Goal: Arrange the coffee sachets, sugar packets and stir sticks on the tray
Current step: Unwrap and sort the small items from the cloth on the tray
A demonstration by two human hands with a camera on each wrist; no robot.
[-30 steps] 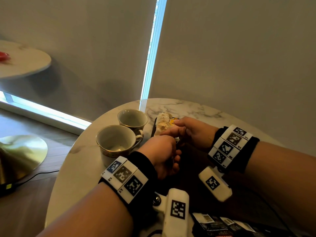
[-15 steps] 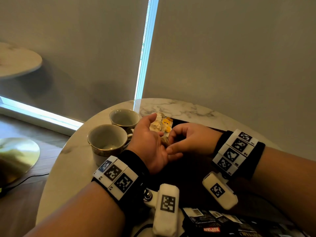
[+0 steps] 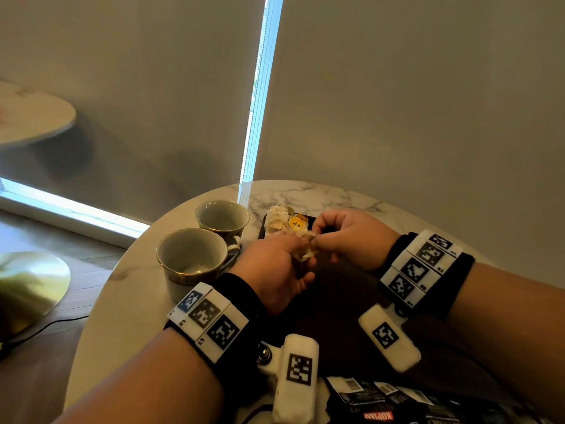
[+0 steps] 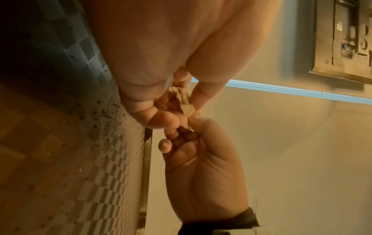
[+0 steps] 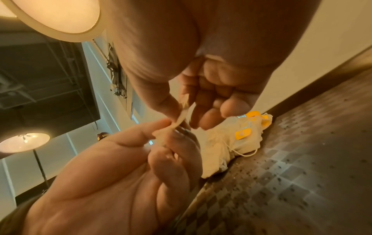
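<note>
Both hands meet above the far end of a dark checkered tray (image 3: 336,304). My left hand (image 3: 301,261) grips a small bunch of cream paper packets (image 3: 304,247), which show crumpled between its fingers in the left wrist view (image 4: 184,101). My right hand (image 3: 318,237) pinches the end of one cream packet (image 5: 183,114) between thumb and forefinger. A pile of cream packets with yellow tags and strings (image 5: 231,139) lies at the tray's far edge (image 3: 284,220). Black coffee sachets (image 3: 382,405) lie near me at the bottom of the head view. No stir sticks show.
Two empty gold-rimmed cups (image 3: 192,255) (image 3: 221,217) stand on the round marble table (image 3: 122,301), left of the tray and close to my left hand. Grey blinds hang behind the table. A second round table (image 3: 30,114) stands far left.
Half a second ago my left hand was open, reaching toward the pile. Now its fingers are curled round cream packets, and my right hand has closed in to pinch one.
</note>
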